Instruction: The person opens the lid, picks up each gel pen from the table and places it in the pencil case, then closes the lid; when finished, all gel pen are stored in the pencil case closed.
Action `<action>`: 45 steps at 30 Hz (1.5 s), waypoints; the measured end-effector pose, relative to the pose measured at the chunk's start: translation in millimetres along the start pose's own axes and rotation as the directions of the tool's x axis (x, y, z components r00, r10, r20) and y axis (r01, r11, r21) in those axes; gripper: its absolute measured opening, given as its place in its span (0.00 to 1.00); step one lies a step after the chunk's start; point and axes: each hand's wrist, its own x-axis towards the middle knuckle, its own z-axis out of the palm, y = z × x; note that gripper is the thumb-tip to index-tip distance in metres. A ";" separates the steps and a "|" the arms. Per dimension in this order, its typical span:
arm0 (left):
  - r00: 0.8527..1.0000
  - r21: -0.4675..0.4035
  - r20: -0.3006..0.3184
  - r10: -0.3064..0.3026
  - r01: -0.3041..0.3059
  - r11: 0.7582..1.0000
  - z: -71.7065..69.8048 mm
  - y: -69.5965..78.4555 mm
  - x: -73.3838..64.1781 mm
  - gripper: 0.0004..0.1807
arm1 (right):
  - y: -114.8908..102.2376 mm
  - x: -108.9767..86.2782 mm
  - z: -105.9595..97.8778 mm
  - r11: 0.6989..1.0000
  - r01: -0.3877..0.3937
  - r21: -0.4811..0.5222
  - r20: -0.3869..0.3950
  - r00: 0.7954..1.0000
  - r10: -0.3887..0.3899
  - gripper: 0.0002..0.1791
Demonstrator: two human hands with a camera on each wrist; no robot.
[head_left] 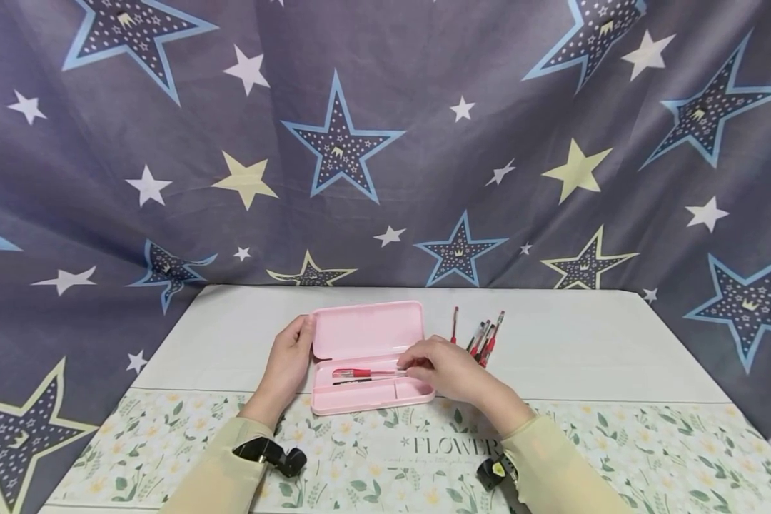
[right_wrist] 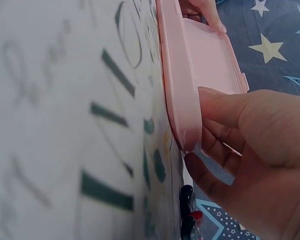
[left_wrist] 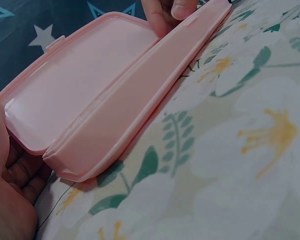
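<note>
1. Head: the pink case (head_left: 368, 332) lies open on the tabletop (head_left: 591, 357), with a red pen (head_left: 362, 373) inside; other pens (head_left: 487, 340) lie beyond the right hand (head_left: 452, 370), whose fingers bend over the case's right end.
2. Left wrist: the left hand (left_wrist: 10, 200) grips the lid (left_wrist: 80, 85) by its edge.
3. Right wrist: right fingers touch the case's end (whether they pinch a pen, I cannot tell).

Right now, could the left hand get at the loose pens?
Probably not directly: between the left hand, which holds the pink case by its lid, and the loose pens lie that case and the right hand.
</note>
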 end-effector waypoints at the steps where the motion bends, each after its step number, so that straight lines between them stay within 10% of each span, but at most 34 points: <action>1: 1.000 -0.002 0.000 0.000 0.000 1.000 0.3 -0.3 0.1 0.33 | 0.4 -0.1 -0.4 1.000 -0.003 0.012 0.000 1.000 0.003 0.07; 13: 1.000 -0.016 0.006 0.001 -0.001 1.000 1.0 -1.5 0.9 0.32 | 16.4 -3.5 -24.7 0.979 -0.069 0.191 -0.061 0.995 0.081 0.09; 33: 1.000 -0.012 -0.010 -0.003 0.003 1.000 2.4 -3.2 1.5 0.28 | 79.6 -22.9 -64.0 0.962 -0.162 0.220 -0.272 0.937 0.220 0.15; 45: 1.000 -0.009 0.003 -0.003 0.003 1.000 1.0 -1.5 0.0 0.32 | 117.5 -41.6 -67.4 0.937 -0.233 0.261 -0.273 0.913 0.303 0.18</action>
